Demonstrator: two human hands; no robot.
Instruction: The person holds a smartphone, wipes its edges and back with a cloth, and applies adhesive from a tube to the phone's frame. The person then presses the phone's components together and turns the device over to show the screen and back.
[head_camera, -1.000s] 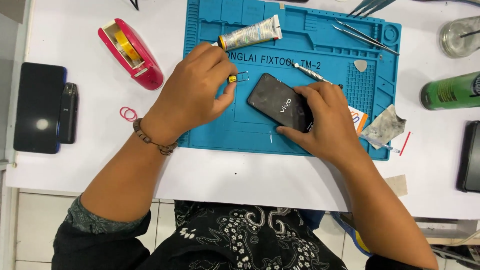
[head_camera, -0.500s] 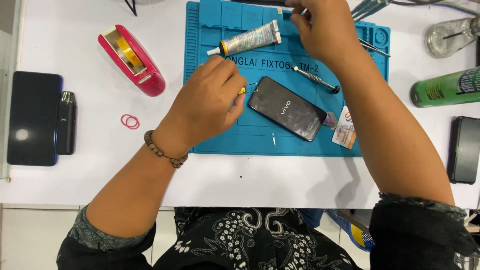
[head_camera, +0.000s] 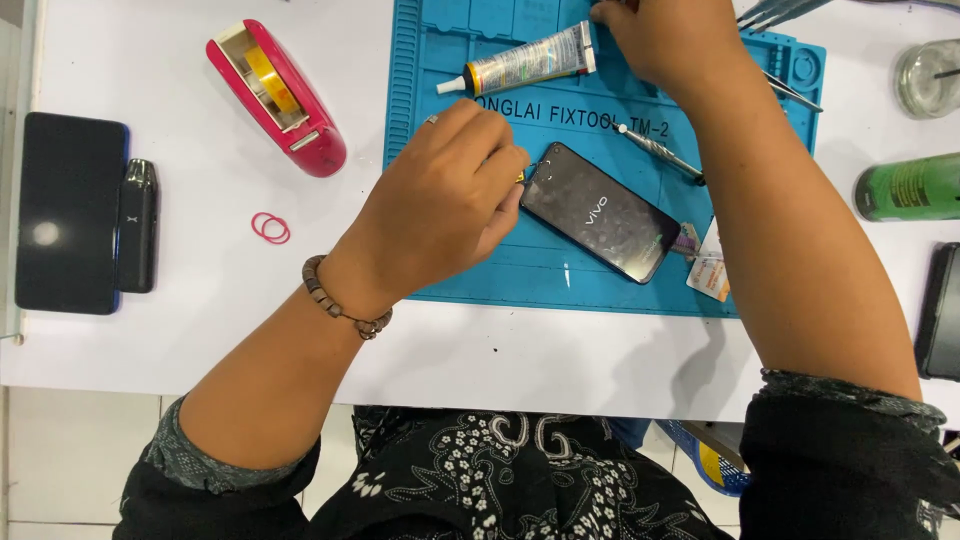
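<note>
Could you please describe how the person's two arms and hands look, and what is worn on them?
Both arms are bare from wrist to elbow, with dark sleeves pushed up. The left hand has a brown beaded bracelet on its wrist and a ring on one finger; its sleeve shows a grey patterned cuff. The right hand wears nothing visible; its sleeve is plain black.

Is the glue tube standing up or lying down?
Lying down. The glue tube rests on its side on the blue mat, nozzle pointing left.

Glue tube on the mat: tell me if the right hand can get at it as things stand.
Probably yes. The right hand is at the mat's far edge, right beside the glue tube, with nothing between them. The left hand sits lower, at the phone.
</note>
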